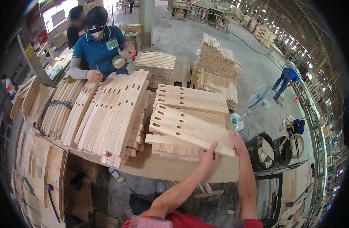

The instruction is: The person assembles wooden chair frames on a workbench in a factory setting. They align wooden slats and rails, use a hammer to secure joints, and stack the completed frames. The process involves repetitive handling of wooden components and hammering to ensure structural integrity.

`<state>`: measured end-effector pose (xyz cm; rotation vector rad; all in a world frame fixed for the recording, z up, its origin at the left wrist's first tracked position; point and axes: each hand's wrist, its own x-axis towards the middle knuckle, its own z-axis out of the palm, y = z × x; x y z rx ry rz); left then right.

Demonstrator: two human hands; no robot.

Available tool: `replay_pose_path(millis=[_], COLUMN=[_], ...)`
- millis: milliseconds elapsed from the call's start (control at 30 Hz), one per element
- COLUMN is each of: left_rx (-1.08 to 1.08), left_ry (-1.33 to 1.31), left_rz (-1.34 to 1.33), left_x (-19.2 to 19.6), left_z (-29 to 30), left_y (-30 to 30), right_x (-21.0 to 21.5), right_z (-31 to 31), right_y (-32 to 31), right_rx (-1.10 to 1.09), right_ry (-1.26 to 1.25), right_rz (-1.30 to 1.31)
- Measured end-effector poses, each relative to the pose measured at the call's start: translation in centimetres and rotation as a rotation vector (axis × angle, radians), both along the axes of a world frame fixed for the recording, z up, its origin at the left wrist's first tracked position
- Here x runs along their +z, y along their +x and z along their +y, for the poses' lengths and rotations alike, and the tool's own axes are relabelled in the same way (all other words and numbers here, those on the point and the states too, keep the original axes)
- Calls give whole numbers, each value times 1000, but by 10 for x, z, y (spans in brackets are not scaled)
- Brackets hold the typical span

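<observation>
A few pale slotted wooden boards [189, 127] lie side by side, slanting across a stack on the workbench. My left hand [207, 157] grips their near end, thumb on top and the fingers partly hidden underneath. At the right corner of that end, my right hand [239, 143] is closed around the edge. Oval holes run through the far-left ends of these boards. Beneath and behind them sit more slotted boards [189, 97] laid flat. Shorter wooden strips [174, 149] stick out below toward me.
Left of my hands, a tall leaning row of slotted boards [110, 114] fills the bench. Across it a co-worker [102, 45] holds a cup and a thin stick. A fan [254, 102] and round bins [260, 152] stand right. A hammer [49, 188] rests at lower left.
</observation>
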<state>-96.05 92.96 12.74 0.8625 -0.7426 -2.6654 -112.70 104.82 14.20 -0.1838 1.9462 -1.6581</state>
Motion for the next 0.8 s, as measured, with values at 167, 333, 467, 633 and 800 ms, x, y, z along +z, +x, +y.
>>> replay_pose_path(millis=[167,333,467,633,800], left_rx=[136,55,25,-89,-109], left_ry=[246,379,297,259,-14], left_rz=[-6,1,-44,20,104], left_x=[10,16,17,10,7], left_z=[14,23,0,0,-24], left_y=[25,63,94,139,200], right_x=[0,8,6,24,98], right_z=[27,45,14,24,-12], right_y=[-2,1,50,105,180], right_rx=[310,749,898,873,772], right_ry=[-28,170,204,279,217], right_rz=[-328,-453,-350,-332,-313])
